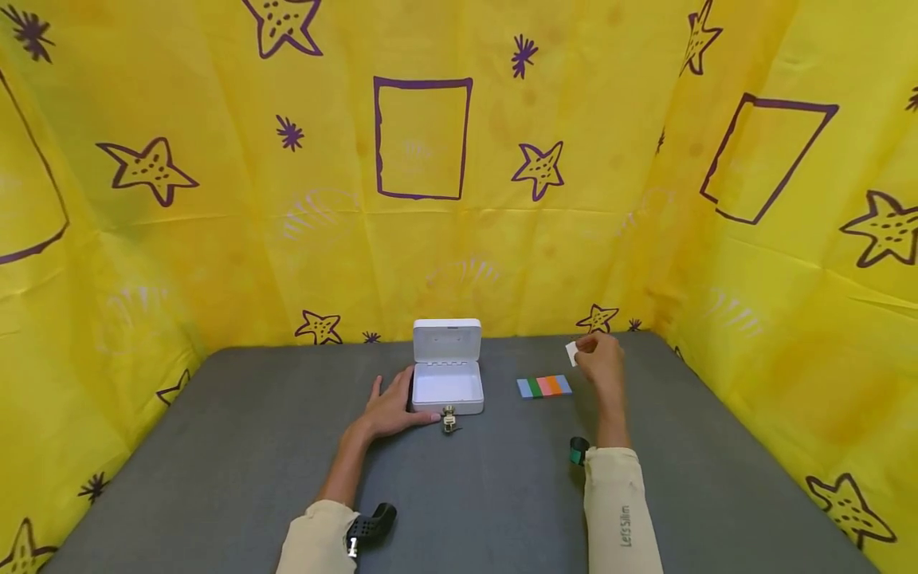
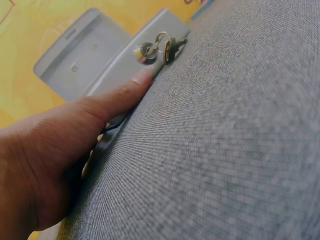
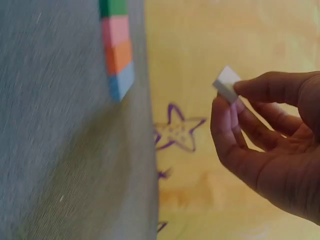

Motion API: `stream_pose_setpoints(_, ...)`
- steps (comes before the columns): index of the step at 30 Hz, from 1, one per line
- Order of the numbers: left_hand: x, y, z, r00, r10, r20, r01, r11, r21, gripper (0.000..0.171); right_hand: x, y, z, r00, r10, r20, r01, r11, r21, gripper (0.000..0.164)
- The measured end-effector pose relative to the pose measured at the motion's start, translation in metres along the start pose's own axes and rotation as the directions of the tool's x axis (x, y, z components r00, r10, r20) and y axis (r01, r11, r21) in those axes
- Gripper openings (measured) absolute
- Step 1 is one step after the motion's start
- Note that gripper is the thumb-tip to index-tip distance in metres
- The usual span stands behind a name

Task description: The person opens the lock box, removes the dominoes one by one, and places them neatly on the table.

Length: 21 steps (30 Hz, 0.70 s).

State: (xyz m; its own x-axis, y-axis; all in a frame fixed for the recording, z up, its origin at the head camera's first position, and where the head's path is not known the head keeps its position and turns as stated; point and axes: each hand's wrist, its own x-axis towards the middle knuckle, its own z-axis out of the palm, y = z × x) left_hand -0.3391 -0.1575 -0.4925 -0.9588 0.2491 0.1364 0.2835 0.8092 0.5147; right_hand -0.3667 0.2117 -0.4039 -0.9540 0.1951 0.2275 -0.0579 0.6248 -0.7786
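Observation:
A white cash box (image 1: 448, 383) stands on the table with its lid (image 1: 447, 341) raised. From its front lock (image 2: 145, 52) hangs a ring of keys (image 2: 171, 49). My left hand (image 1: 390, 409) rests against the box's left side with fingers spread, and its thumb lies along the front face just below the lock. Between thumb and fingertips, my right hand (image 3: 272, 130) pinches a small white block (image 3: 227, 82), held above the table. Left of and below that hand in the head view lies a row of coloured blocks (image 1: 544, 387) in blue, green, pink and orange.
Grey cloth covers the table (image 1: 495, 494). A yellow curtain (image 1: 459, 263) with purple starfish drawings encloses the back and both sides. Each wrist carries a dark camera mount, the left one (image 1: 371, 525) standing out over the table.

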Motion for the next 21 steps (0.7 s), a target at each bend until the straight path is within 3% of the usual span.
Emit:
stream_pose_setpoints(5, 0.000, -0.001, 0.002, 1.000, 0.003, -0.002, -0.003, 1.000, 0.007, 0.106, -0.002, 0.020, -0.001, 0.998, 0.058, 0.038, -0.054, 0.994, -0.093, 0.023)
stream_pose_setpoints(10, 0.000, 0.002, 0.000, 1.000, -0.011, 0.011, 0.011, 1.000, 0.008, 0.108, -0.005, 0.033, 0.006, 0.994, 0.071, 0.084, -0.055, 0.982, -0.180, 0.023)
stream_pose_setpoints(21, -0.001, 0.002, -0.003, 0.999, -0.030, 0.016, 0.030, 0.999, 0.024, 0.108, -0.003, 0.034, 0.014, 0.981, 0.134, 0.142, -0.096, 0.963, -0.250, 0.025)
